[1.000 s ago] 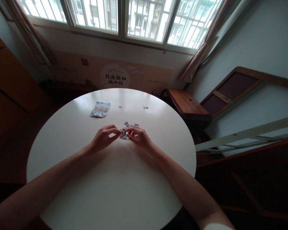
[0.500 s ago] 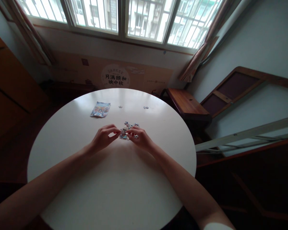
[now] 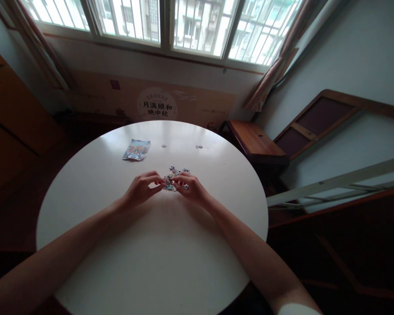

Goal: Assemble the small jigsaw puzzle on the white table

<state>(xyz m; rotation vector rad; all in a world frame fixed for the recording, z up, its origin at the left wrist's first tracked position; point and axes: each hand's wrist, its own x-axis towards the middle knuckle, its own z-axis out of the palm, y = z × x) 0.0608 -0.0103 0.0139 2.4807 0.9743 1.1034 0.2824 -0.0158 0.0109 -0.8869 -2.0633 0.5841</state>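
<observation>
A small heap of jigsaw puzzle pieces [image 3: 170, 180] lies on the white round table [image 3: 151, 245]. At the heap's left edge my left hand [image 3: 146, 183] pinches a jigsaw puzzle piece between thumb and fingertips. From the right, my right hand [image 3: 191, 187] reaches over the heap, its thumb and forefinger closed at a puzzle piece and the other fingers curled. The two sets of fingertips are a short gap apart. Details of the held pieces are too small to make out, and my right hand hides part of the heap.
A colourful picture packet [image 3: 137, 150] lies at the table's far left. Beyond the heap are a small puzzle piece [image 3: 164, 146] and a little cluster of pieces [image 3: 199, 147]. A wooden bench [image 3: 256, 139] stands behind the table on the right, below barred windows [image 3: 203, 26].
Both hands stay at the heap in nearly the same pinched pose, with only slight fingertip movement. The view has shifted a little.
</observation>
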